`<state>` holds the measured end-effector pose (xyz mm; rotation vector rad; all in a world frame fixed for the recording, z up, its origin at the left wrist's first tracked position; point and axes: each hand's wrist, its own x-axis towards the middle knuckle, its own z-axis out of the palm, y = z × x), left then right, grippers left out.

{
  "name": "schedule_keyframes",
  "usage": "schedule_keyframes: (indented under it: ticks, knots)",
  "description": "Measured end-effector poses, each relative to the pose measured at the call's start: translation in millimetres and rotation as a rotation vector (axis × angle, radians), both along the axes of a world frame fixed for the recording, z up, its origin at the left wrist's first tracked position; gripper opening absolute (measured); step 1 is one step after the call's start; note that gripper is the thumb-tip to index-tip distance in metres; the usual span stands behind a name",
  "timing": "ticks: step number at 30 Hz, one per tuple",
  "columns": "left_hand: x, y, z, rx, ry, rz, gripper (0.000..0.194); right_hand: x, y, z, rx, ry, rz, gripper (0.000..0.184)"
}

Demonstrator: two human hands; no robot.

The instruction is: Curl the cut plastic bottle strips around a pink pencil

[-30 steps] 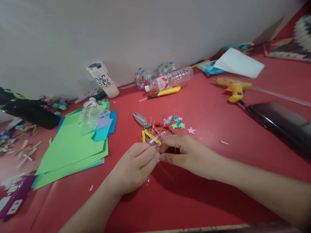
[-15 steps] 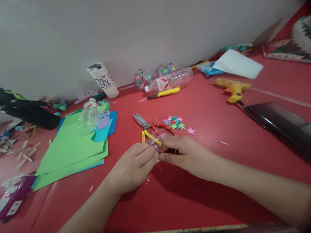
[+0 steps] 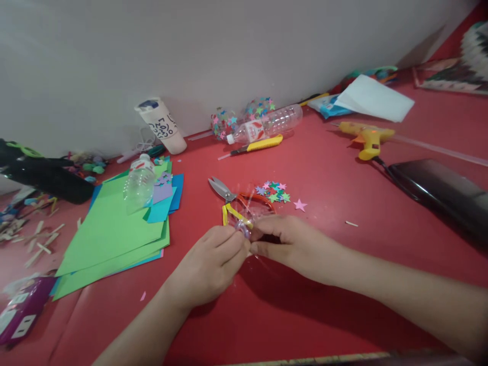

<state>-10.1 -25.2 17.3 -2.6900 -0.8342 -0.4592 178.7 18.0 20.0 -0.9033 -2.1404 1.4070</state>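
Near the front middle of the table, my left hand [image 3: 213, 262] and my right hand [image 3: 299, 249] meet with fingertips close together. Both are closed on a clear plastic piece [image 3: 243, 227] that looks cut into thin strips, with a purplish tint near the fingertips. Its lower part is hidden by my fingers. Just beyond lies a pair of scissors [image 3: 223, 191] with grey blades pointing up and left; its red and yellow handles run behind the plastic. Foam-like stars [image 3: 275, 192] in several colours are heaped beyond my right hand, and a single pink star [image 3: 300, 205] lies apart.
Green sheets [image 3: 114, 229] and a cut clear bottle top [image 3: 140, 180] are on the left. Against the wall stand a white tumbler [image 3: 162, 127] and a lying plastic bottle [image 3: 267, 124], with a yellow cutter [image 3: 263, 144] in front. A glue gun [image 3: 366, 138] and black case [image 3: 442, 195] lie right.
Both hands stay almost in place, with only slight finger movement. The plastic strips between them have shifted a little, and the purplish part shows more clearly.
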Motion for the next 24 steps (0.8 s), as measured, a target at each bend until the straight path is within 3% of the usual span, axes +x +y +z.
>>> schedule_keyframes:
  ticks: [10, 24]
  knots:
    - [-0.3, 1.0, -0.7, 0.002, -0.016, 0.005, 0.018, -1.1, 2.0, -0.9, -0.128, 0.072, -0.005, 0.012]
    - [1.2, 3.4, -6.4, 0.019, -0.032, 0.024, 0.016, -2.1, 2.6, 0.8, 0.014, -0.017, -0.042, 0.013]
